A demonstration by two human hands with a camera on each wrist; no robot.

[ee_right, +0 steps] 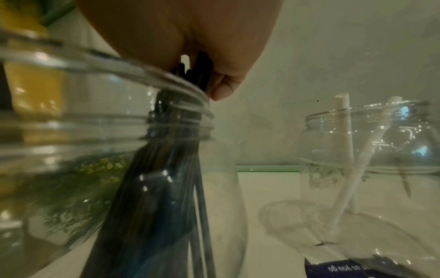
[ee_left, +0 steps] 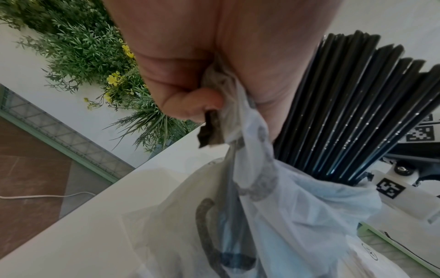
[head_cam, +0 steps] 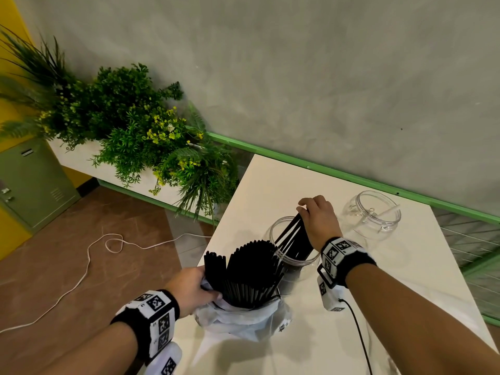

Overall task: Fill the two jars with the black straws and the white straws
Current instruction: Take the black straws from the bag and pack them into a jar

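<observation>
Right grip [head_cam: 317,218] hiding black straws' [head_cam: 290,236] tops, jar [ee_right: 114,169] blurred

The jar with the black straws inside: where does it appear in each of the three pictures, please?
Head view: the jar stands at lower centre on the white table, below the right hand.
Left wrist view: not in it; only the bag of black straws shows.
Right wrist view: it fills the left half, close and blurred.
Shared landmark: the green plants, seen through the glass in the right wrist view.
</observation>
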